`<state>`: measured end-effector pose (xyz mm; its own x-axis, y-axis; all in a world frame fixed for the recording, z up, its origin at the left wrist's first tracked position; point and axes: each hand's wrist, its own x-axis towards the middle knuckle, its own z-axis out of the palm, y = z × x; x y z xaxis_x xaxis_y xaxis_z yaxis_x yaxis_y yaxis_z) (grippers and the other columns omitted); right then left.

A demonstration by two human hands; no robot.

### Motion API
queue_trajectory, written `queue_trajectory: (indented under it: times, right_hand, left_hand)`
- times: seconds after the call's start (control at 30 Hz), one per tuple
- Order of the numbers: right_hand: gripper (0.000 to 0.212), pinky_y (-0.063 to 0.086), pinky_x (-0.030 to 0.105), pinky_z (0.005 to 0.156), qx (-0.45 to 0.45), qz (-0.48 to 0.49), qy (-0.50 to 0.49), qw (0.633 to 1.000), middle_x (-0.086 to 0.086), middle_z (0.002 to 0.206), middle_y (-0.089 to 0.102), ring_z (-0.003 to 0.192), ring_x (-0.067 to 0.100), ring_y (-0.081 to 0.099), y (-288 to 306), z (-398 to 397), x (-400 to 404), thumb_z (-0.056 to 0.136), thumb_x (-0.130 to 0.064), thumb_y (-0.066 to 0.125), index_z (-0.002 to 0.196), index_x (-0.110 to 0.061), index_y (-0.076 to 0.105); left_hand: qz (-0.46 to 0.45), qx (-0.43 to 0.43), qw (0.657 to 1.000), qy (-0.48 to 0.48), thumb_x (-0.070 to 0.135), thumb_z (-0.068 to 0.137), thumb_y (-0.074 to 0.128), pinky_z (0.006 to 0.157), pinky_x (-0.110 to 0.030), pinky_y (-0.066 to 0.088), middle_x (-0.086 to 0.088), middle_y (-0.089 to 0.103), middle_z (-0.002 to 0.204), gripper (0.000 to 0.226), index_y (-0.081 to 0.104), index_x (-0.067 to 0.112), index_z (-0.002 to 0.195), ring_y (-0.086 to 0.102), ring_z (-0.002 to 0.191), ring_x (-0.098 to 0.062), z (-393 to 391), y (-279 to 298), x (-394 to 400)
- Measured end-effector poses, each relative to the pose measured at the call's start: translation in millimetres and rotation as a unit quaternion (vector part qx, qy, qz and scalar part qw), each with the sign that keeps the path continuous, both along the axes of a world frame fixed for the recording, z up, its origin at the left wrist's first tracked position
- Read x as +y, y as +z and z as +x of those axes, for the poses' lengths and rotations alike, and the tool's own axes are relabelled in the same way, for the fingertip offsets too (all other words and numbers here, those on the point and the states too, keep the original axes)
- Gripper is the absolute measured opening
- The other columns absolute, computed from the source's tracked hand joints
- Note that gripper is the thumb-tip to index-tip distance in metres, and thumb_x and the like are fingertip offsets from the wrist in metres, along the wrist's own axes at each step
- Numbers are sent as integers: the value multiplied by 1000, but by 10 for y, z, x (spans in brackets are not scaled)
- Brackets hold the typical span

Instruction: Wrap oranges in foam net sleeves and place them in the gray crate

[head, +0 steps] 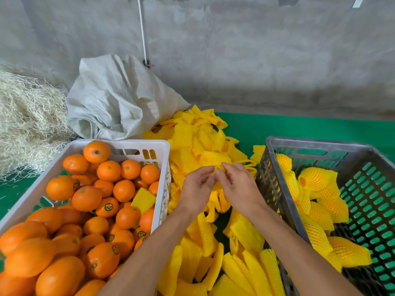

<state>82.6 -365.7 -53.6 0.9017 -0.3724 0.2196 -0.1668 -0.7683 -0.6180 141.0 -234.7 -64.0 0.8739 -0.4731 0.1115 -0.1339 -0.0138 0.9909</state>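
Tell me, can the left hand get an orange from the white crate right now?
Probably not yet: the left hand and right hand both pinch a foam sleeve. The oranges lie uncovered beside it in the white crate.

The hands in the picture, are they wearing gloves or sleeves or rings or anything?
No. The left hand and the right hand are both bare, with no gloves, and no rings or watch that I can see. Both forearms are bare too, right down to the bottom of the picture, so no sleeves show.
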Motion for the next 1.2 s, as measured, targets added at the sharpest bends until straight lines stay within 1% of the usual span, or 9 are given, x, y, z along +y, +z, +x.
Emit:
queue_trajectory:
  times: [0.2, 0.37, 0.43, 0.53, 0.63, 0.77, 0.87, 1.03, 1.2]
  right_hand:
    - [36, 48, 20, 86, 2, 67, -16, 998, -3, 123, 63, 109, 9, 61, 91, -41, 29, 99, -25, 61, 134, -19, 63]
    - [17, 47, 24, 63, -2, 260, -43, 965, -2, 81, 72, 65, 4, 57, 165, -42, 90, 101, -23, 60, 106, -23, 76]
    - [19, 56, 23, 81, -21, 419, -57, 906, 0, 94, 78, 84, 8, 69, 206, -37, 121, 101, -14, 60, 114, -17, 74]
    - [29, 51, 39, 105, -33, 669, -77, 739, 18, 127, 68, 119, 27, 66, 244, -21, 120, 102, -2, 57, 131, 0, 60]
    - [39, 51, 37, 101, 4, 734, -86, 674, 20, 137, 61, 124, 28, 61, 292, -29, 37, 106, -5, 48, 144, 1, 49]
    - [37, 62, 30, 64, 35, 705, -87, 703, 12, 116, 71, 93, 20, 70, 345, -29, -60, 104, -17, 55, 139, -6, 57]
    - [45, 59, 32, 67, 59, 657, -117, 743, 9, 117, 74, 101, 24, 72, 333, -33, -105, 95, -34, 70, 135, -15, 61]
    - [52, 61, 30, 68, 64, 652, -79, 752, 4, 115, 77, 102, 20, 75, 305, -31, -74, 88, -48, 74, 133, -23, 64]
    - [53, 58, 38, 92, -13, 648, -89, 756, 4, 126, 72, 114, 20, 70, 301, -12, -195, 96, -43, 65, 142, -18, 56]
  left_hand:
    - [9, -17, 997, 74, 20, 100, 67, 73, -16, 53, 11, 74, 91, 8, 74, 24, 99, 66, 84, 0, 42, -27, 7]
    - [88, -166, 979, 82, 19, 103, 62, 72, -11, 49, 9, 64, 110, 13, 60, 21, 116, 61, 99, -3, -32, -65, 22]
    - [139, -181, 970, 89, 10, 98, 67, 73, -8, 47, 8, 61, 117, 28, 60, 19, 123, 59, 100, -4, -15, -112, 33]
    - [142, -148, 975, 80, -1, 96, 63, 63, -6, 45, 4, 70, 100, 27, 71, 10, 118, 62, 79, 3, 46, -119, 50]
    - [25, 49, 998, 38, -5, 98, 60, 73, -21, 59, -7, 78, 103, 25, 76, 7, 113, 72, 90, -14, 63, -56, 55]
    - [-126, 401, 907, -30, 5, 95, 66, 71, -34, 64, -13, 77, 108, 27, 68, 1, 122, 76, 90, -26, 80, 140, 92]
    - [-171, 504, 841, -100, 24, 95, 65, 77, -36, 64, -12, 76, 105, 26, 70, 7, 114, 77, 88, -25, 108, 215, 175]
    - [-159, 423, 877, -165, 40, 98, 62, 88, -36, 60, -8, 71, 128, 39, 67, 18, 130, 71, 107, -24, 116, 190, 153]
    - [-163, 125, 972, 117, 7, 102, 61, 80, -32, 60, -18, 68, 115, 14, 65, 3, 115, 70, 93, -25, 306, 213, 265]
